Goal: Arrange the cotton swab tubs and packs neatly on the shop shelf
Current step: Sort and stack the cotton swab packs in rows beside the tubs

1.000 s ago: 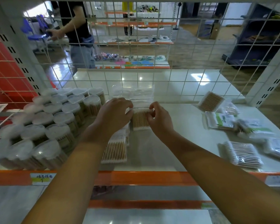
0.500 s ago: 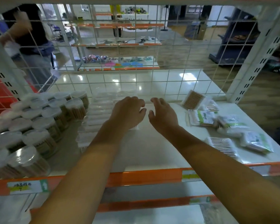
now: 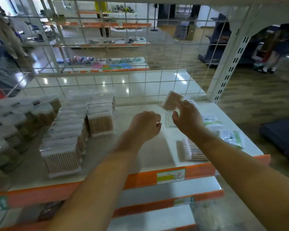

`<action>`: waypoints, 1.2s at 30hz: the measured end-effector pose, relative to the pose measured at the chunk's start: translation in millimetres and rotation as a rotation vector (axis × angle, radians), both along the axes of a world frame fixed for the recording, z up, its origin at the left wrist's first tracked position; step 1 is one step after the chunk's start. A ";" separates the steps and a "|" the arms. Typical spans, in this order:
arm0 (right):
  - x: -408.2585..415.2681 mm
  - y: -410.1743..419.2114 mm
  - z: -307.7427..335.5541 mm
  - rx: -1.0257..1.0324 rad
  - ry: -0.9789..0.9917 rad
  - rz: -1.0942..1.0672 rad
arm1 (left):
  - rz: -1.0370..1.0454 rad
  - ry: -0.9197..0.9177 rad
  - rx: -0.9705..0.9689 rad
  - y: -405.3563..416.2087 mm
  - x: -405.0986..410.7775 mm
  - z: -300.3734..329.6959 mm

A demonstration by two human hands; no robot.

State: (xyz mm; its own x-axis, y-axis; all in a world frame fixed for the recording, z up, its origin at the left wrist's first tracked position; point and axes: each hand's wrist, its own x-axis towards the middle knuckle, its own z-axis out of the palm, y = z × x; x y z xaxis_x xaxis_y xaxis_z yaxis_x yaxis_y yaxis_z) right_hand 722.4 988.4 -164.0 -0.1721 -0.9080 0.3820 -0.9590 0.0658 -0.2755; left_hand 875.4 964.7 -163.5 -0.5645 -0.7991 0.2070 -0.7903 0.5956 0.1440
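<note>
Touching the lower edge of a tilted swab pack (image 3: 173, 100), near the back right of the shelf (image 3: 140, 152), with the right hand (image 3: 187, 120); not showing whether gripping. Hovering the left hand (image 3: 145, 126) just beside, fingers curled in, holding nothing. Showing stacked packs (image 3: 63, 147) beside tubs (image 3: 23, 117) at left.

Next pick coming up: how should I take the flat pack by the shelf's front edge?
The pack lies flat close to the lip, so probably come from the front with the right hand and set the grip across its near edge, thumb on top.
</note>
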 end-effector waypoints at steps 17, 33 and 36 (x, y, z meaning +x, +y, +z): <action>-66.8 -37.9 0.3 0.090 -0.261 -0.184 | -0.046 -0.028 -0.088 -70.4 -92.4 17.8; -80.2 -52.0 -4.0 0.046 -0.203 -0.141 | -0.325 -0.240 -0.127 -118.9 -131.3 8.8; -82.2 -51.4 -1.9 0.020 -0.205 -0.129 | -0.293 -0.303 -0.152 -117.0 -130.2 16.0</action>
State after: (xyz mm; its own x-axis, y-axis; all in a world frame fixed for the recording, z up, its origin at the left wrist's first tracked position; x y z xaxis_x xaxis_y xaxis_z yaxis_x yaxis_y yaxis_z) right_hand 640.2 937.0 -165.9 -0.3591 -0.8805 0.3094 -0.8666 0.1915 -0.4609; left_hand 745.1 847.7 -147.5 -0.8159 -0.5695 0.0997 -0.5778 0.7973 -0.1744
